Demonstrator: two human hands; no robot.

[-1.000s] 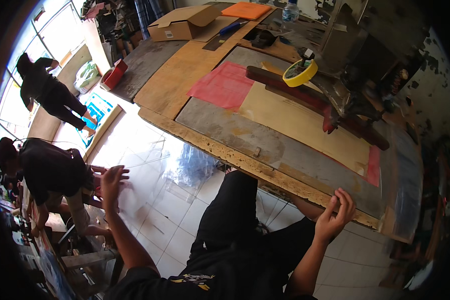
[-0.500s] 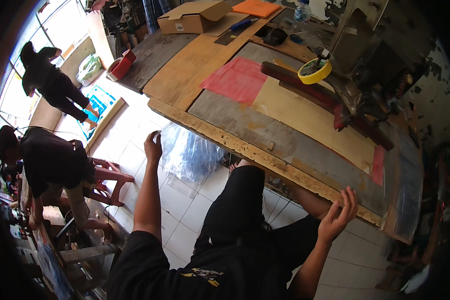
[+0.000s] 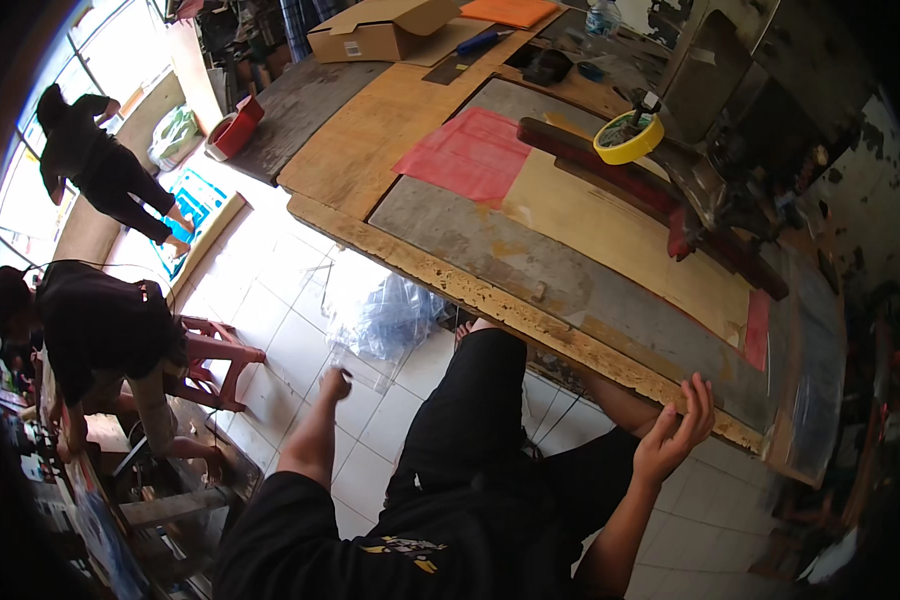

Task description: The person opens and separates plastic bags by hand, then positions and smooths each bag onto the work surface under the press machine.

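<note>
- Hands, position: the right hand (image 3: 675, 435) is raised just below the near edge of the desk (image 3: 490, 300), fingers spread and slightly curled, palm turned up, holding nothing.
- The left hand (image 3: 335, 383) hangs low over the tiled floor (image 3: 270, 340), fingers curled in; whether they pinch anything cannot be told.
- A clear plastic sheet (image 3: 365, 368) lies on the floor directly at the left hand, its near edge by the fingertips.
- A crumpled clear plastic bag (image 3: 385, 315) lies just beyond that sheet, under the desk edge.
- The person's knee in black trousers (image 3: 480, 400) sits between the two hands.
- A red stool (image 3: 215, 360) stands on the floor to the left, beside a seated person in dark clothing (image 3: 95, 330).
- The desk edge is worn and chipped along its length; a grey panel and a tan panel lie on top.
- A red sheet (image 3: 470, 155) lies flat on the desk, mid-distance.
- A yellow tape roll (image 3: 628, 138) rests at the base of a dark machine (image 3: 740, 150) on the right.
- A cardboard box (image 3: 380, 30) stands at the far end of the desk.
- A second person (image 3: 105, 165) stands far left near the window.
</note>
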